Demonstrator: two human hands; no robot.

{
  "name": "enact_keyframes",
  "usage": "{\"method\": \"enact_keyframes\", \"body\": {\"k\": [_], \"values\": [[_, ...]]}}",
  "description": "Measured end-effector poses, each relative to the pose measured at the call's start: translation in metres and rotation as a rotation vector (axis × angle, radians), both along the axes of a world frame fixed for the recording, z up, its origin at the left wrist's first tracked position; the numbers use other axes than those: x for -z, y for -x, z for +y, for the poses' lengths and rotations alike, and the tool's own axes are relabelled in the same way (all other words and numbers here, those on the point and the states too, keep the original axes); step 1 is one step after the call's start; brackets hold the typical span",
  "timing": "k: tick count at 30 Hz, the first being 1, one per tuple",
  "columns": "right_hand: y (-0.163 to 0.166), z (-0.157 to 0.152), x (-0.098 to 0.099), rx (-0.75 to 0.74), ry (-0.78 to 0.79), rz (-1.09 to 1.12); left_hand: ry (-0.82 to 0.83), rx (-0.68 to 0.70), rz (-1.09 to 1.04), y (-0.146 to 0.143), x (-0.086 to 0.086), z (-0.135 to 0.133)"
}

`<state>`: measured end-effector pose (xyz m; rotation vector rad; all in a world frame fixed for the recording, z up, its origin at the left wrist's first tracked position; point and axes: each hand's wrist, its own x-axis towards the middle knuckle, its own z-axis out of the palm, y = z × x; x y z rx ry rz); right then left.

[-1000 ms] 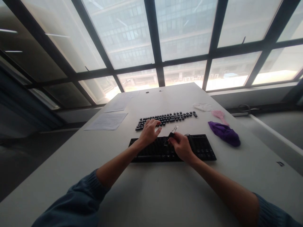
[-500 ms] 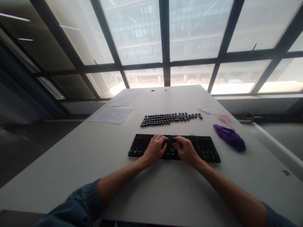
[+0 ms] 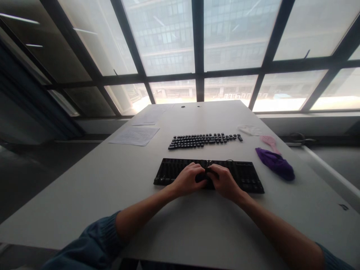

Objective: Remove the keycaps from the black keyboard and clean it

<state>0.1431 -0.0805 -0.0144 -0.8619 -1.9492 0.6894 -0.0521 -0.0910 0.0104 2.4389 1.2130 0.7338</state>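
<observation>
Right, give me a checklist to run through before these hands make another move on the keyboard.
1. Small dark tool with silver wire prongs at the right hand's fingertips: ok.
2. Left hand gripping something: cannot tell; its fingertips are close to the tool, but the contact is hidden.
3. Long black rectangular keyboard lying wholly on the white table: ok.
4. Keyboard's middle in plain view: not ok; both hands cover part of it.
5. Loose black keycaps apart from the keyboard: ok, in rows beyond it.
6. Purple cloth item off the keyboard: ok, to its right.
</observation>
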Motion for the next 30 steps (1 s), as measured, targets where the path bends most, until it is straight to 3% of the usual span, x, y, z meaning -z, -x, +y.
{"method": "enact_keyframes", "body": {"k": [5, 14, 21, 30], "values": [[0.0, 0.003, 0.002, 0.069, 0.057, 0.069, 0.064, -0.03, 0.0, -0.005, 0.008, 0.002], [-0.001, 0.003, 0.0, 0.056, 0.229, 0.22, -0.032, -0.065, 0.012, -0.006, 0.015, -0.003], [0.001, 0.0, -0.006, -0.006, 0.01, 0.072, -0.055, -0.081, -0.018, -0.007, 0.016, -0.004], [0.001, 0.004, -0.001, 0.066, 0.049, 0.128, 0.039, -0.118, -0.133, -0.003, 0.023, 0.001]]}}
